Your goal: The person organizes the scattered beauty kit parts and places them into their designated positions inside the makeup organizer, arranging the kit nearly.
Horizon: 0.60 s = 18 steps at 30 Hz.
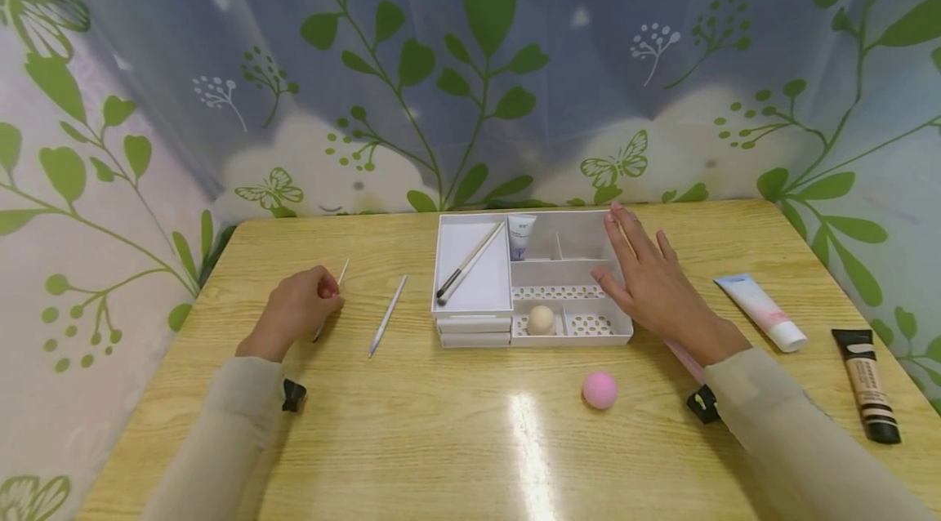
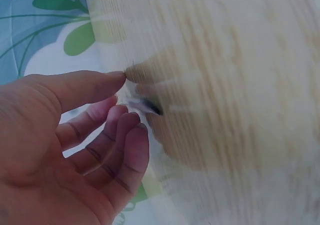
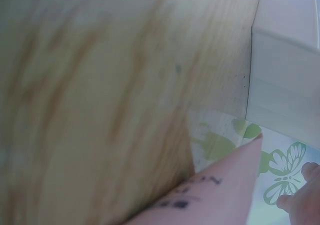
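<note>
Head view: hands point(image 1: 296, 307) touch a brush point(image 2: 146, 105) and white organizer point(image 1: 457, 243).

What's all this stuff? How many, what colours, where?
Wooden table: one, yellowish, under box
Leaf-print cloth: count unclear, multicoloured, behind table
Compartmented plastic box: one, white, far middle
Slim brushes: two, pale-and-dark, box's left tray
Small tube: one, white, box's back
Round beige ball: one, beige, box's front
Round pink ball: one, pink, nearer than box
Pen-like stick: one, white, left of box
Dark-tipped brush: one, whitish, table's left
Printed tube: one, pink, partly hidden, right of box
Flat-ended tube: one, white-pink-blue, farther right
Black-capped tube: one, black-and-beige, table's right edge
Wrist devices: two, black, at wrists
Sleeves: two, beige, both arms
Left hand: one, at dark-tipped brush
Right hand: one, box's right side
</note>
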{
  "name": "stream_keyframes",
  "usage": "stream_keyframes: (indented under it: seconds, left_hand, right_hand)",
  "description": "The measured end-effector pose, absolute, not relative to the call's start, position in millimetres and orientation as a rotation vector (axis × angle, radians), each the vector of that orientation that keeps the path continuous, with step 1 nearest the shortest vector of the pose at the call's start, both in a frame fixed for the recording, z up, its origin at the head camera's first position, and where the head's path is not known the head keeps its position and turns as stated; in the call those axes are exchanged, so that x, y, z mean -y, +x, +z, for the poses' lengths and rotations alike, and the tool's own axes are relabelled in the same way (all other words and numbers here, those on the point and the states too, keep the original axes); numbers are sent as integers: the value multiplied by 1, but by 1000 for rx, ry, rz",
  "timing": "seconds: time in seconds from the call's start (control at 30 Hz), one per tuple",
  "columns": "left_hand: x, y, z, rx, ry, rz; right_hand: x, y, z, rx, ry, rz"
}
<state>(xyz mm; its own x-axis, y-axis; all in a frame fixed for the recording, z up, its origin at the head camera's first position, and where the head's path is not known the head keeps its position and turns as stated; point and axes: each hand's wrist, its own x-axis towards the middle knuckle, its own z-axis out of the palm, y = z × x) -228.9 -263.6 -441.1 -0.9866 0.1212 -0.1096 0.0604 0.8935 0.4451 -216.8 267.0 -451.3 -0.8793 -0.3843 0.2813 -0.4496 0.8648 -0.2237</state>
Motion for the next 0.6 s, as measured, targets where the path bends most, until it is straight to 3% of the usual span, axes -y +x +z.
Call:
stream_keyframes:
  seconds: [0.6]
  left_hand:
    - [261,-226,-436,-2900,102,686]
  right_hand:
    - [-267,-217,-452,2798,645,415]
